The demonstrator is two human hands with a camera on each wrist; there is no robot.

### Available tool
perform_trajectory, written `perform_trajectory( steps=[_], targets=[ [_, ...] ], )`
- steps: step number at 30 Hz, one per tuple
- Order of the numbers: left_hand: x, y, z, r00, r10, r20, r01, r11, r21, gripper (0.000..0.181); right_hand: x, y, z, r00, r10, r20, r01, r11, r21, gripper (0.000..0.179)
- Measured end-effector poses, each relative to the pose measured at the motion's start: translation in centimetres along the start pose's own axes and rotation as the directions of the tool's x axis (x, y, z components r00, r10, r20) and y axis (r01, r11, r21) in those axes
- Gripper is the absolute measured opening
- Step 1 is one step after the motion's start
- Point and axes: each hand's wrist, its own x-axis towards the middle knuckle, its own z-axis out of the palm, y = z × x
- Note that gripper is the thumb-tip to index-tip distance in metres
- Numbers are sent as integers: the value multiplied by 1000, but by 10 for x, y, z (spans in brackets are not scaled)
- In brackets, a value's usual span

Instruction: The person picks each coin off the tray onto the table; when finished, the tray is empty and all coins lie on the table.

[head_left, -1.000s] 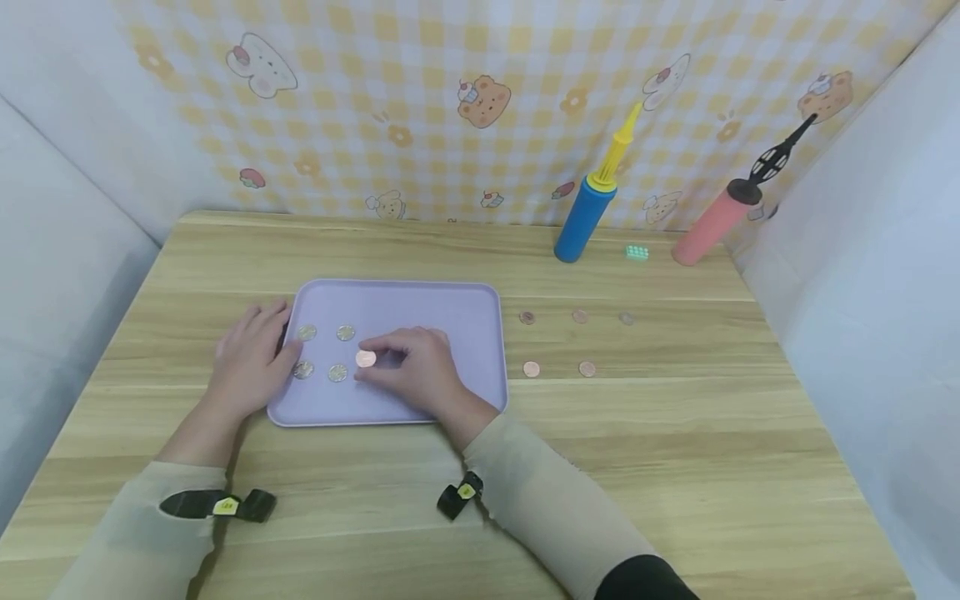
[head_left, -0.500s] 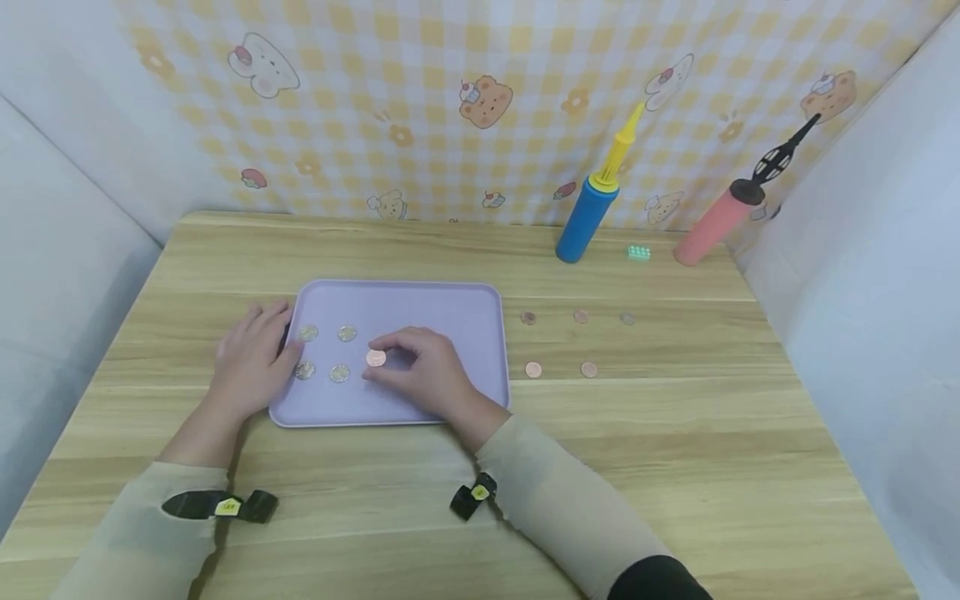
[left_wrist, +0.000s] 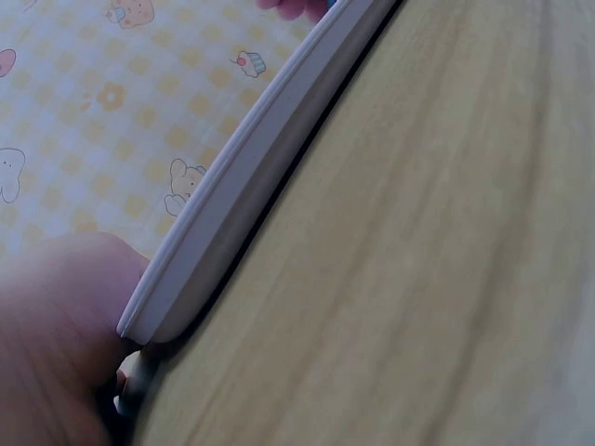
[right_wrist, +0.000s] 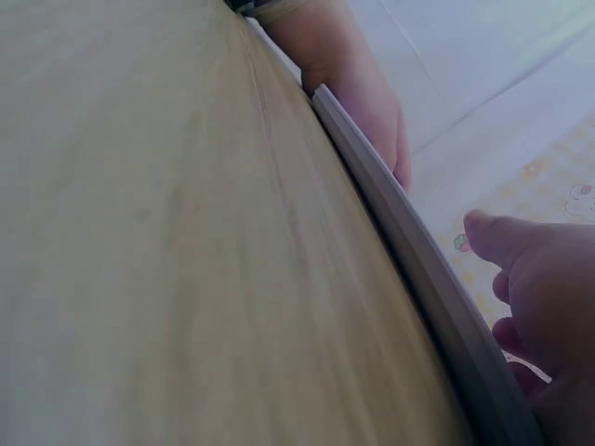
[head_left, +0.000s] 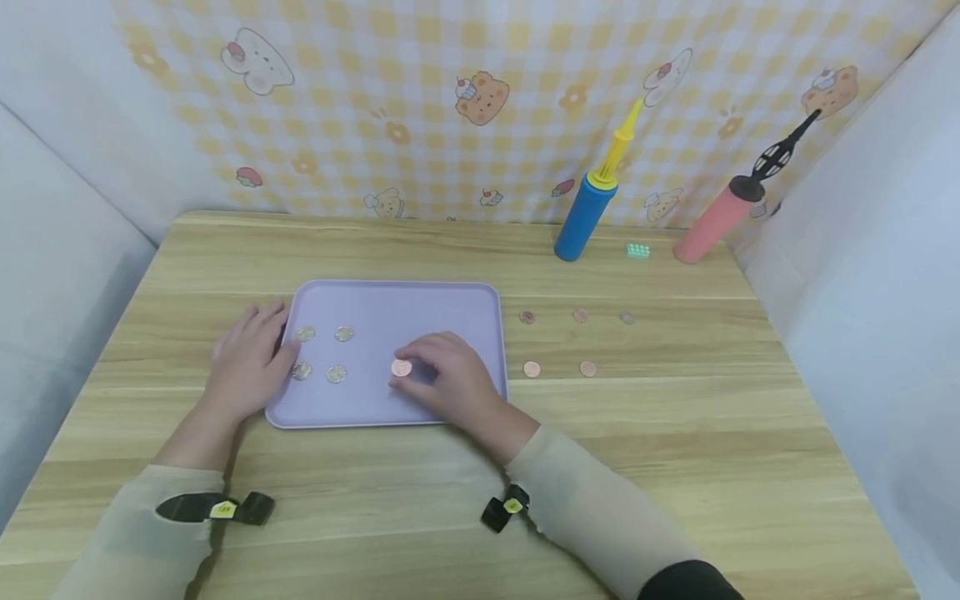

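My right hand (head_left: 453, 379) is over the lilac tray (head_left: 390, 304) and pinches a copper-coloured coin (head_left: 401, 367) between thumb and index finger. In the right wrist view, that hand's thumb (right_wrist: 497, 237) shows above the tray rim, while the coin is out of sight. At the tray's left edge rests my left hand (head_left: 247, 358), its thumb over the rim and its fingers lying along the outside. Several silvery coins lie in the tray's left part, in two rows; one coin (head_left: 336, 374) is in the front row and another coin (head_left: 343, 333) behind it.
Right of the tray, several coins lie on the wooden table (head_left: 637, 467), among them a copper coin (head_left: 532, 369). Towards the back stand a blue hand pump (head_left: 581, 221) with a yellow nozzle and a pink pump (head_left: 712, 221). Between them is a small mint-green toy brick (head_left: 638, 251).
My right hand has moved right across the tray and slightly nearer to me, carrying the copper-coloured coin with it. My left hand has stayed at the tray's edge.
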Motion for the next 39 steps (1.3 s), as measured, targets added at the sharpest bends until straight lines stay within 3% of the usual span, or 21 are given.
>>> perform_trajectory(
  steps=[3,8,13,19,25,27,32,36,39],
  targets=[
    [0,-1,-1,1000,2,-1,-2,1000,-3,59,-7,3,-9,999,-34,-31,33,998,-55,31],
    [1,0,-1,1000,1,4,-1,1000,-4,59,-19,11,-22,995,-32,-93,29,999,-39,32],
    [1,-1,0,1000,-4,8,4,1000,-4,59,-33,22,-35,988,30,-148,-23,999,43,32],
    [1,-1,0,1000,2,1,-2,1000,-12,59,-54,33,-57,977,138,-161,-122,987,106,33],
    [0,0,-1,1000,2,-1,-2,1000,-14,59,-76,46,-80,965,190,-179,-155,969,195,33],
    [-1,-1,0,1000,-2,2,2,1000,-10,59,-82,52,-90,961,200,-189,-165,969,184,33],
    [-1,-2,0,1000,-6,10,6,1000,-7,60,-98,72,-119,933,255,-254,-236,966,102,31],
    [1,-2,0,1000,-3,8,3,1000,-7,60,-112,87,-144,896,338,-289,-327,941,87,30],
    [2,-2,2,1000,6,8,-6,1000,-10,60,-125,98,-165,876,390,-285,-403,915,15,29]
  ],
)
